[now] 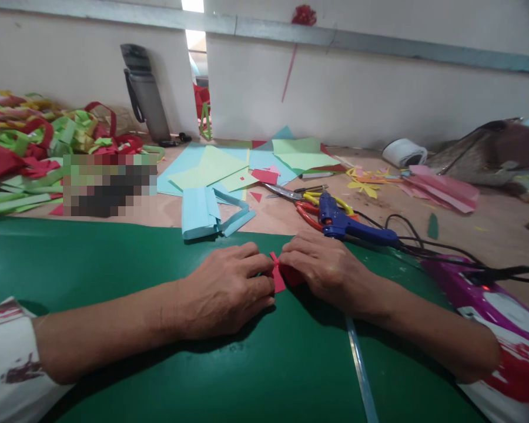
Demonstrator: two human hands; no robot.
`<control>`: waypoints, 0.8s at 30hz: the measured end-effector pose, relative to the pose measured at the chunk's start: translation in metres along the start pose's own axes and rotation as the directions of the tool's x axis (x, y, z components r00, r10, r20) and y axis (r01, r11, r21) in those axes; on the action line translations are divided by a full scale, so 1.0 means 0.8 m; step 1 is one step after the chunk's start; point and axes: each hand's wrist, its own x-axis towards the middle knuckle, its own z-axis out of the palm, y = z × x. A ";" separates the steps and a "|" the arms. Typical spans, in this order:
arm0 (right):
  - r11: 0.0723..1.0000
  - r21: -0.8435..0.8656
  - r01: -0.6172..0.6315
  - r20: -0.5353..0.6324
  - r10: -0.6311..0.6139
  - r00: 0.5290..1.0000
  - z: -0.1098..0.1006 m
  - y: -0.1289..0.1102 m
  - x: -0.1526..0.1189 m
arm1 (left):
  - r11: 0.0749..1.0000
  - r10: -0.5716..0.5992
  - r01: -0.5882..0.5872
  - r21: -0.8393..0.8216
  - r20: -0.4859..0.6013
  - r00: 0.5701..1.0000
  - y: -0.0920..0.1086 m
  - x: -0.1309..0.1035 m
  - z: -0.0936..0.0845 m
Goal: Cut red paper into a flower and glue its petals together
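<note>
A small piece of red paper (280,282) lies low over the green mat (194,376), between my two hands. My left hand (233,291) is closed on its left side, fingertips at the paper's edge. From the other side my right hand (321,264) pinches the paper, and its fingers cover part of it. Just beyond my right hand rests a blue glue gun (348,226), with a clear glue stick (359,364) showing below the hand. A folded light-blue paper bag (200,214) stands beyond my left hand.
Scissors with red and yellow handles (308,208) lie behind the glue gun. Coloured paper sheets (220,167) spread along the wall. Paper strips (70,135) pile up at left beside a grey bottle (147,94). A purple power strip (506,299) with black cables sits at right.
</note>
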 end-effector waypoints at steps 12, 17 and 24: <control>1.000 0.012 -0.012 0.009 0.012 1.000 -0.001 -0.001 0.000 | 1.000 0.007 -0.007 0.005 -0.014 1.000 0.000 0.001 0.000; 1.000 0.021 -0.022 0.019 0.022 1.000 -0.002 0.000 0.001 | 1.000 0.002 -0.002 -0.001 -0.013 1.000 0.001 0.001 -0.001; 0.999 0.029 -0.034 0.021 0.033 0.999 -0.004 -0.002 0.002 | 1.000 0.001 -0.001 -0.006 -0.011 1.000 0.001 0.001 -0.001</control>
